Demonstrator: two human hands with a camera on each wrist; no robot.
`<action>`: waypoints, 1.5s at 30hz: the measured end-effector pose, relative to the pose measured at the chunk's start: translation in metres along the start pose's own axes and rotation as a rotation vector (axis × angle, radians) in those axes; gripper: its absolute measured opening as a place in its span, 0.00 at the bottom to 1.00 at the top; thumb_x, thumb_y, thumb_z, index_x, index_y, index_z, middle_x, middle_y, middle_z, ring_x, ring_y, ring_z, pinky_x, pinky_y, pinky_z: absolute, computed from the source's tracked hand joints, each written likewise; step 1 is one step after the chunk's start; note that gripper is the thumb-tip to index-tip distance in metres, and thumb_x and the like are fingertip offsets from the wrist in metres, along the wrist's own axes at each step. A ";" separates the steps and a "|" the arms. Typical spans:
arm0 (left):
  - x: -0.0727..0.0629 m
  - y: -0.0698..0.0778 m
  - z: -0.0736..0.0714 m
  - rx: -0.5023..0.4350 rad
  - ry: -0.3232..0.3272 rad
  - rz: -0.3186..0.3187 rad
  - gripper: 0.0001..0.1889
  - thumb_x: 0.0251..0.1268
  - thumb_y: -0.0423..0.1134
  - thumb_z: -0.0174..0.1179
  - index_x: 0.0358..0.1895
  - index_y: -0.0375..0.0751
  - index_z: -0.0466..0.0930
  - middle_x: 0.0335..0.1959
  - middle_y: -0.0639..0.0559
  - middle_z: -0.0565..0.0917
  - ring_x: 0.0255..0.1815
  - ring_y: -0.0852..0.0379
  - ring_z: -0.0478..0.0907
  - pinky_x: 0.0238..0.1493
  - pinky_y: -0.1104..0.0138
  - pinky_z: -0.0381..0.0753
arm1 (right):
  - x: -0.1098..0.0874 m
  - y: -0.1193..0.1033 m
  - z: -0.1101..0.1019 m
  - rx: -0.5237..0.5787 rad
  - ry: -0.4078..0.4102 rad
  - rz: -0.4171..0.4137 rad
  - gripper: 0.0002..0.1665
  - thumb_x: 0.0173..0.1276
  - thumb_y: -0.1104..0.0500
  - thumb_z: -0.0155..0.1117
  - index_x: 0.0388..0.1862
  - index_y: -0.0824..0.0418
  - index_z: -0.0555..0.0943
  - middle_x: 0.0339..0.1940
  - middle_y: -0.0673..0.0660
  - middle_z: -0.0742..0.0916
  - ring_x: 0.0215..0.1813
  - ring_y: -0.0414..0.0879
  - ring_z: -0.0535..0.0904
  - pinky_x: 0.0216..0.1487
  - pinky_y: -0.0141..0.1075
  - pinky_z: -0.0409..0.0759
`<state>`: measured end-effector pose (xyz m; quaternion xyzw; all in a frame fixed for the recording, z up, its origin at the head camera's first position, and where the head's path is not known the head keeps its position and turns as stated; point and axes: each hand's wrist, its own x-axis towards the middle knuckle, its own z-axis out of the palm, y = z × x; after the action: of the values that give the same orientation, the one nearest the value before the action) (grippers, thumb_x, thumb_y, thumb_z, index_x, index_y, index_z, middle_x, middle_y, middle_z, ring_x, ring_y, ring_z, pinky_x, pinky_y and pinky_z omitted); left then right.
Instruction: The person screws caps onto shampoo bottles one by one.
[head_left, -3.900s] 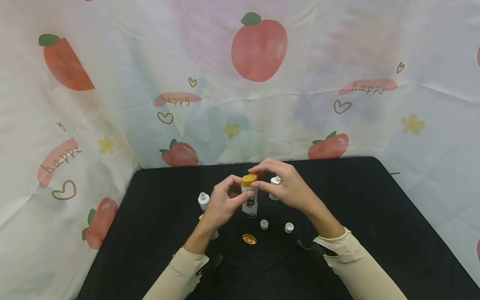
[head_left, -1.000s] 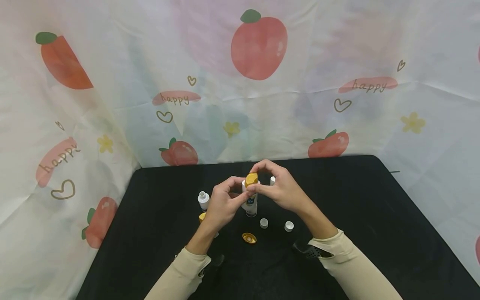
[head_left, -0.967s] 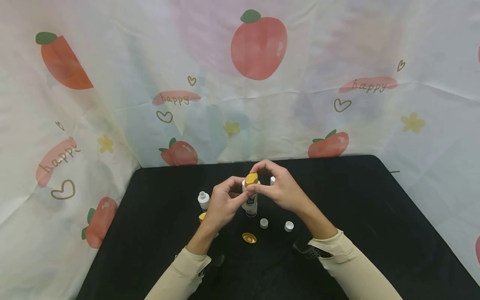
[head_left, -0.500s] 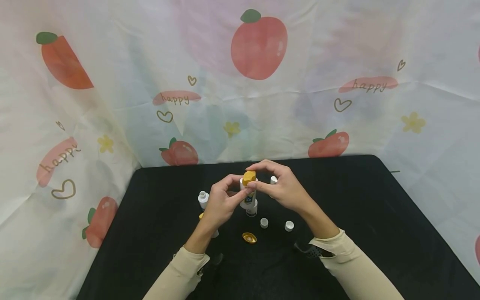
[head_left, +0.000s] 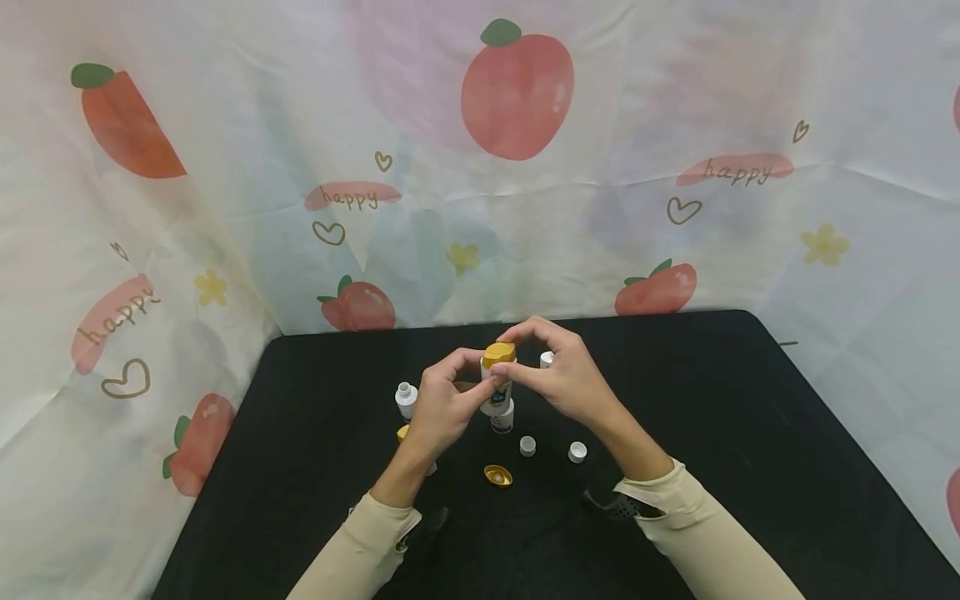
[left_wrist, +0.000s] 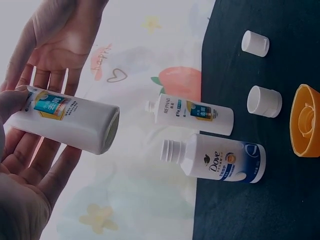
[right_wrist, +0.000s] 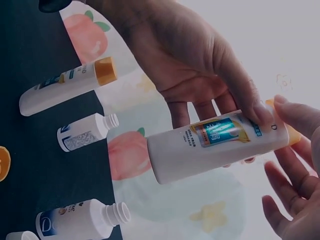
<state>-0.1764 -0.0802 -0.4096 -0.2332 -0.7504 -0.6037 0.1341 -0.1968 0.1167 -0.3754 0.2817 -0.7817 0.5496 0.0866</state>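
Observation:
My left hand (head_left: 446, 400) grips a white shampoo bottle (head_left: 497, 396), held upright above the table, with the thumb across its label. On top of the bottle sits a yellow cap (head_left: 498, 353), pinched between the thumb and fingers of my right hand (head_left: 562, 371). The right wrist view shows only an edge of that cap (right_wrist: 292, 135) past the fingers. Behind the held bottle stands an uncapped Dove bottle (left_wrist: 227, 160). To its right is an uncapped REPAND bottle (left_wrist: 192, 115), mostly covered by my right hand in the head view.
Two white screw caps (head_left: 527, 447) (head_left: 577, 452) and an upturned yellow cap (head_left: 498, 476) lie on the black table (head_left: 750, 442). At left stand an uncapped white bottle (head_left: 407, 400) and a yellow-capped bottle (right_wrist: 67, 86), partly behind my left arm. A printed curtain (head_left: 517, 225) hangs behind.
The yellow cap has turned on the bottle between my right fingers: its narrow side faced me a second ago, its broad side now. The held bottle has shifted slightly left.

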 end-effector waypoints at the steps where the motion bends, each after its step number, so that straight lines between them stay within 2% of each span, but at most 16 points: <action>1: 0.000 0.000 0.000 0.001 0.002 0.001 0.13 0.65 0.36 0.71 0.50 0.39 0.84 0.44 0.49 0.86 0.45 0.55 0.86 0.45 0.62 0.88 | 0.000 0.000 0.000 -0.002 0.004 0.000 0.20 0.60 0.61 0.79 0.50 0.52 0.83 0.49 0.49 0.86 0.53 0.44 0.79 0.61 0.51 0.74; 9: -0.001 0.000 0.001 0.005 0.018 0.014 0.13 0.63 0.36 0.72 0.49 0.39 0.84 0.44 0.49 0.86 0.45 0.54 0.86 0.43 0.60 0.88 | -0.001 0.001 0.001 -0.030 0.013 -0.020 0.18 0.61 0.57 0.79 0.48 0.50 0.83 0.46 0.46 0.85 0.51 0.42 0.78 0.60 0.49 0.74; 17: -0.001 -0.001 0.000 0.021 0.034 0.009 0.14 0.64 0.38 0.72 0.50 0.40 0.83 0.45 0.50 0.86 0.46 0.55 0.85 0.45 0.64 0.88 | -0.001 0.000 -0.003 -0.047 -0.030 -0.050 0.18 0.65 0.57 0.76 0.53 0.49 0.83 0.51 0.45 0.86 0.57 0.41 0.80 0.63 0.47 0.76; 21: 0.000 -0.001 0.001 0.031 0.050 0.015 0.13 0.63 0.37 0.72 0.49 0.40 0.83 0.45 0.49 0.86 0.45 0.55 0.85 0.44 0.64 0.88 | -0.001 0.000 -0.002 -0.053 -0.010 -0.058 0.17 0.64 0.56 0.76 0.52 0.49 0.84 0.51 0.45 0.87 0.56 0.41 0.81 0.61 0.44 0.77; 29: -0.001 -0.001 0.002 0.020 0.065 -0.009 0.13 0.62 0.37 0.73 0.47 0.39 0.83 0.43 0.48 0.86 0.43 0.54 0.85 0.42 0.65 0.88 | -0.001 -0.001 0.000 -0.059 0.034 -0.063 0.17 0.62 0.55 0.78 0.50 0.49 0.85 0.48 0.44 0.87 0.53 0.40 0.82 0.58 0.48 0.78; 35: -0.002 -0.001 0.002 -0.019 0.031 -0.038 0.15 0.65 0.38 0.71 0.52 0.40 0.82 0.47 0.49 0.85 0.48 0.54 0.84 0.45 0.64 0.88 | -0.002 -0.001 0.000 -0.064 0.042 -0.068 0.17 0.62 0.54 0.78 0.49 0.49 0.85 0.48 0.44 0.88 0.53 0.40 0.82 0.58 0.46 0.78; 40: -0.002 -0.001 0.000 -0.102 -0.003 -0.067 0.20 0.65 0.35 0.70 0.59 0.40 0.78 0.51 0.46 0.84 0.51 0.52 0.84 0.49 0.61 0.87 | -0.002 -0.001 0.001 -0.066 0.034 -0.074 0.17 0.62 0.54 0.78 0.49 0.49 0.84 0.48 0.43 0.87 0.53 0.40 0.82 0.58 0.45 0.78; 45: -0.004 -0.004 -0.002 -0.155 -0.038 -0.092 0.21 0.64 0.33 0.70 0.59 0.40 0.77 0.50 0.44 0.83 0.51 0.50 0.83 0.50 0.61 0.87 | -0.001 -0.001 0.002 -0.071 0.039 -0.083 0.17 0.62 0.54 0.78 0.49 0.49 0.84 0.47 0.44 0.87 0.51 0.40 0.82 0.56 0.43 0.79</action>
<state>-0.1753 -0.0840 -0.4143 -0.2195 -0.7138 -0.6609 0.0736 -0.1953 0.1153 -0.3756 0.2999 -0.7865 0.5229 0.1344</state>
